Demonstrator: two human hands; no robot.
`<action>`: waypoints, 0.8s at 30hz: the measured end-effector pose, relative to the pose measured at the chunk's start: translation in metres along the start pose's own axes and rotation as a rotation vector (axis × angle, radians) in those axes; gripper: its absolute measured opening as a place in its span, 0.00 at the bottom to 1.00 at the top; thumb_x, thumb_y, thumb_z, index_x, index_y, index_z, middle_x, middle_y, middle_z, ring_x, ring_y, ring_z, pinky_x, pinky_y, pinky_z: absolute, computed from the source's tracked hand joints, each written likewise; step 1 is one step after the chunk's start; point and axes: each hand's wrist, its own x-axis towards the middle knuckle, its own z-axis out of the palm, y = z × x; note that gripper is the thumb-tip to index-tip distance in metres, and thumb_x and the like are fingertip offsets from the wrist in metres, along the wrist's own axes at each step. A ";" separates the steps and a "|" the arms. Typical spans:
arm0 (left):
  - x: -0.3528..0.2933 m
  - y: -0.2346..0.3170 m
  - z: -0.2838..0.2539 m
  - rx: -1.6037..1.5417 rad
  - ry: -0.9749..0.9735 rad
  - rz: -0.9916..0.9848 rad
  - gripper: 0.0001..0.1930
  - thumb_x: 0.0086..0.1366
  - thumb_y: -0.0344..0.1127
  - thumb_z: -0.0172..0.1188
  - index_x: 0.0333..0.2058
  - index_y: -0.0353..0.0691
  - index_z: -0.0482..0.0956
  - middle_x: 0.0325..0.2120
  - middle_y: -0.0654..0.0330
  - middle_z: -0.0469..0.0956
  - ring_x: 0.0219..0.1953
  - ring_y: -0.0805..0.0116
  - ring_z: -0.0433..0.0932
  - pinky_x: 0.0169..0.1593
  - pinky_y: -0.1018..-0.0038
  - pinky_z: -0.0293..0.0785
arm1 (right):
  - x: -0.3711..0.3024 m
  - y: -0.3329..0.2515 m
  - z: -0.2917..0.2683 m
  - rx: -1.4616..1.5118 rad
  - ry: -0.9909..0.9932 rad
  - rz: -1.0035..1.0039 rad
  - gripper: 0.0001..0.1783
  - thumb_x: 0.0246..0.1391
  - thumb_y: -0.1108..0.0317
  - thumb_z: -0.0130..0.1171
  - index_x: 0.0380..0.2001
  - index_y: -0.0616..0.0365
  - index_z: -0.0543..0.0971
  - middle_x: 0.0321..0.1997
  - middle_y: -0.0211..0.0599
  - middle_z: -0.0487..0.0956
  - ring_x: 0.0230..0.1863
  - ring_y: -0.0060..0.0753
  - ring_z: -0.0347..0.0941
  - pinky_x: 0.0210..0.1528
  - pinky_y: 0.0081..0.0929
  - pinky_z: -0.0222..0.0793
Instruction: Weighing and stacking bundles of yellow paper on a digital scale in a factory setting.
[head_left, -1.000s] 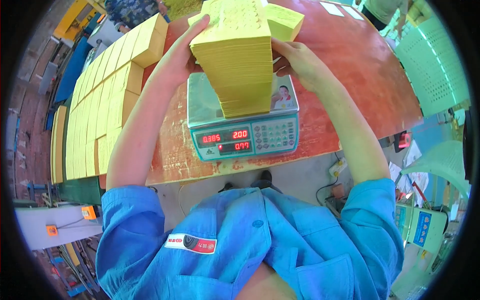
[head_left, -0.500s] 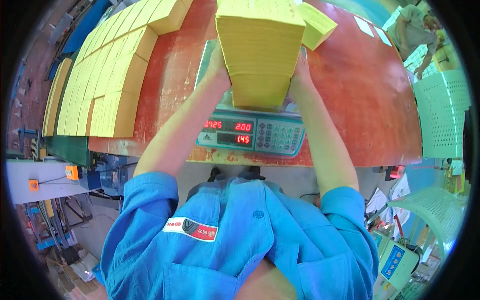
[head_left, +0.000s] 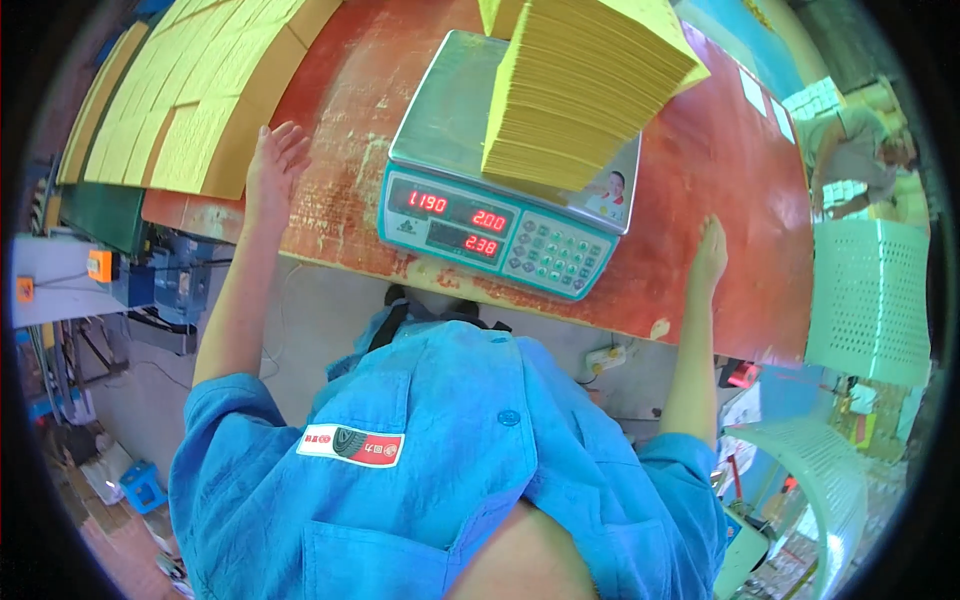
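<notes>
A tall stack of yellow paper sheets (head_left: 575, 110) stands on the plate of a teal digital scale (head_left: 505, 236), turned a little askew. Red digits glow on the scale's display. Neither hand touches the stack. My left hand (head_left: 276, 168) is off to the left of the scale, by the rows of yellow paper stacks (head_left: 190, 85), with its fingers apart and nothing in it. To the right of the scale, above the red table, my right hand (head_left: 711, 250) is empty, its fingers loosely stretched and seen edge-on.
The red table (head_left: 745, 180) carries the scale and the stacks. Behind the stack on the scale, part of another yellow block (head_left: 498, 14) shows. White paper slips (head_left: 752, 93) lie at the far right. A person (head_left: 858, 150) works beyond the table, near a perforated green panel (head_left: 870, 290).
Both hands have let go of the yellow stack and moved apart, left and right. The stack now rests at an angle on the scale. The display's digits differ, and the view has shifted.
</notes>
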 end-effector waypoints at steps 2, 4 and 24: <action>-0.003 -0.001 -0.010 -0.021 0.004 -0.028 0.29 0.71 0.56 0.42 0.57 0.35 0.67 0.52 0.52 0.72 0.52 0.64 0.73 0.54 0.66 0.68 | -0.016 0.014 -0.005 -0.251 -0.006 -0.102 0.23 0.65 0.62 0.47 0.57 0.63 0.71 0.63 0.45 0.70 0.61 0.42 0.68 0.64 0.36 0.60; -0.005 -0.004 -0.019 -0.041 0.010 -0.041 0.26 0.72 0.54 0.43 0.53 0.36 0.71 0.46 0.54 0.77 0.47 0.66 0.75 0.51 0.68 0.71 | -0.033 0.007 0.006 -0.586 -0.048 -0.237 0.21 0.62 0.64 0.49 0.56 0.64 0.72 0.62 0.48 0.70 0.62 0.46 0.66 0.64 0.39 0.59; 0.203 0.070 0.259 0.750 -0.542 0.869 0.10 0.62 0.34 0.57 0.39 0.37 0.80 0.36 0.56 0.81 0.37 0.60 0.80 0.43 0.70 0.74 | -0.073 -0.024 0.033 -1.006 -0.042 -0.299 0.22 0.59 0.70 0.47 0.56 0.62 0.70 0.63 0.48 0.68 0.65 0.48 0.61 0.66 0.42 0.55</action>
